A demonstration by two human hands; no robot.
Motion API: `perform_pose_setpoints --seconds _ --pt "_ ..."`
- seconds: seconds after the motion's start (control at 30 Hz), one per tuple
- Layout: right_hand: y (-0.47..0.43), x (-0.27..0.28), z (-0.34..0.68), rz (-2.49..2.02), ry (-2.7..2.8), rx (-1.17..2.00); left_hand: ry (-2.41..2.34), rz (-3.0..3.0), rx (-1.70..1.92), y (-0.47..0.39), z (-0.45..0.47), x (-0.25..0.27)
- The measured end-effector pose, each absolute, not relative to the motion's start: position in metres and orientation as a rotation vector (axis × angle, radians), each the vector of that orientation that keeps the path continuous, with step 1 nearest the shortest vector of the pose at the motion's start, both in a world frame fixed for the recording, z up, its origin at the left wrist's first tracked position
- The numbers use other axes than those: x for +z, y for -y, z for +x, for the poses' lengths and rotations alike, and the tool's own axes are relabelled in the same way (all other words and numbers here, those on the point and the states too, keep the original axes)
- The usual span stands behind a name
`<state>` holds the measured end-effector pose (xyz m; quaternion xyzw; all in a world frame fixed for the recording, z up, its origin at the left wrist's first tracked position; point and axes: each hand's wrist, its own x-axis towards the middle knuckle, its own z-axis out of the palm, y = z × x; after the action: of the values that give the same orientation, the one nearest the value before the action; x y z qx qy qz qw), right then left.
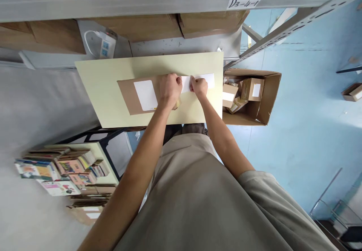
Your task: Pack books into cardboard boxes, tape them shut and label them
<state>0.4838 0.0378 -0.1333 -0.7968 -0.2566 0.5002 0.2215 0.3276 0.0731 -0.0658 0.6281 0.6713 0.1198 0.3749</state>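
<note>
A flat brown cardboard package (126,96) with a white label (145,95) lies on the pale yellow tabletop (96,92). My left hand (170,88) is closed over the package's right end, its thumb and finger at the left end of a strip of white paper (209,80). That strip stretches rightward past the package, over the tabletop. Farther along it, my right hand (199,86) pinches the paper between thumb and curled fingers. Part of the strip and the package's right end are hidden beneath my hands.
An open carton (271,96) holding several small boxes stands right of the table. Behind, a metal shelf (113,2) carries large cartons (147,26) and a power strip (108,46). Stacked books (73,166) lie on a side table at lower left.
</note>
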Motion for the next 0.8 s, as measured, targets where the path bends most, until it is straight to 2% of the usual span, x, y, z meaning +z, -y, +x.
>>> perform_pose_setpoints --seconds 0.17,0.43,0.63,0.8 --pt "-0.042 -0.134 0.485 -2.201 0.610 1.421 -1.694 1.563 0.373 -0.072 0.329 -0.063" --pt "-0.045 -0.133 0.489 -2.173 0.581 1.440 -1.714 1.615 0.243 -0.068 0.327 -0.067" --pt "-0.043 -0.143 0.489 -2.180 0.628 1.391 -1.693 1.590 0.358 -0.055 0.322 -0.062" --pt "-0.040 -0.145 0.490 -2.197 0.678 1.342 -1.742 1.507 0.226 -0.031 0.320 -0.047"
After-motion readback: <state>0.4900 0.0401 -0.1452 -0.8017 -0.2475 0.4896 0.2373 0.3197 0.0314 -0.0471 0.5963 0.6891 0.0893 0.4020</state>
